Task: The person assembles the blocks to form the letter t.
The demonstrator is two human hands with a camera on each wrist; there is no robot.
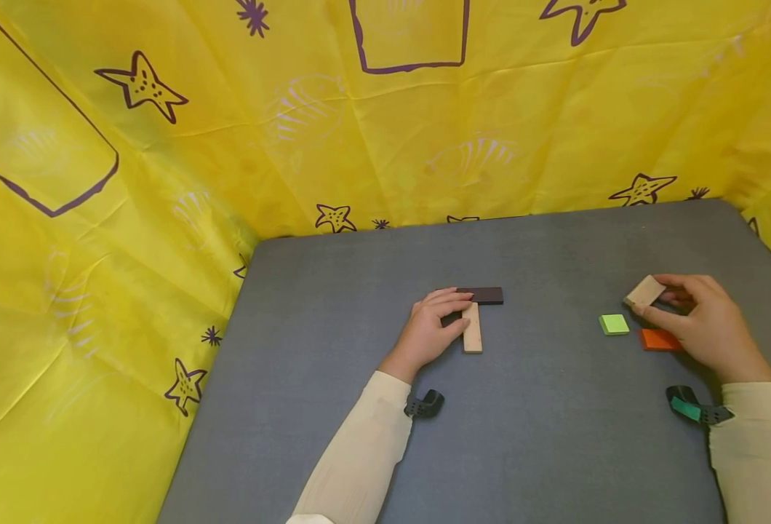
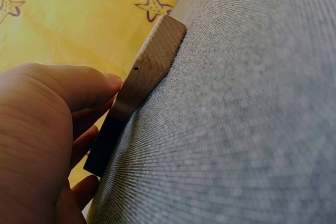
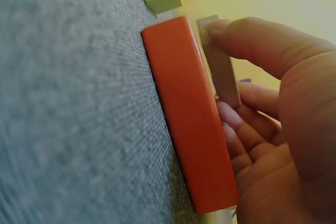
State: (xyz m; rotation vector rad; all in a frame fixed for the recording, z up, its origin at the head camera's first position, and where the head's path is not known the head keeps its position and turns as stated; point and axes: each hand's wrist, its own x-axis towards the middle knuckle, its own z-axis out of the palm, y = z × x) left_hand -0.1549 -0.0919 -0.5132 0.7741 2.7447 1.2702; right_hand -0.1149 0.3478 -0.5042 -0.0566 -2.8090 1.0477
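A plain wooden block [image 1: 473,333] lies flat on the table, its far end against a dark brown block [image 1: 489,295] set crosswise, forming a T. My left hand [image 1: 427,327] rests at this join, its thumb against the wooden block [image 2: 152,61] and other fingers at the dark block [image 2: 105,145]. On the right, my right hand [image 1: 713,324] pinches another plain wooden block [image 1: 646,290] between thumb and fingers, tilted and apart from the table. Below that hand lies an orange block [image 3: 186,114], partly covered by it in the head view. A light green block [image 1: 614,324] lies left of the orange one.
The grey table [image 1: 333,306] runs up to a yellow patterned cloth [image 1: 425,145] behind it, and the cloth also hangs along the left and right sides. Dark straps [image 1: 425,405] are on both wrists.
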